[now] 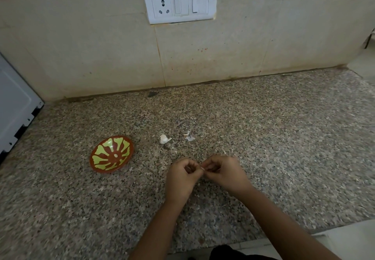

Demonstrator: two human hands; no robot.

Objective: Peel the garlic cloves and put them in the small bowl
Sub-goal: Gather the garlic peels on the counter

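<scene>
Granite counter (274, 138), left hand (181, 176) and right hand (226, 173) meeting, curled fingers (212, 161) pinching a garlic clove (202, 168)

Left hand (180, 178): bare, with uncovered wrist and forearm behind the grip.
Right hand (225, 175): bare, forearm uncovered back to the picture's edge.
Clothing: dark garment (229, 253), far behind the grip, between the forearms.

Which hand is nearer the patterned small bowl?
Left. The left hand is right of the small bowl; the right hand is farther right, beyond the left. Both pinch a garlic clove.
</scene>
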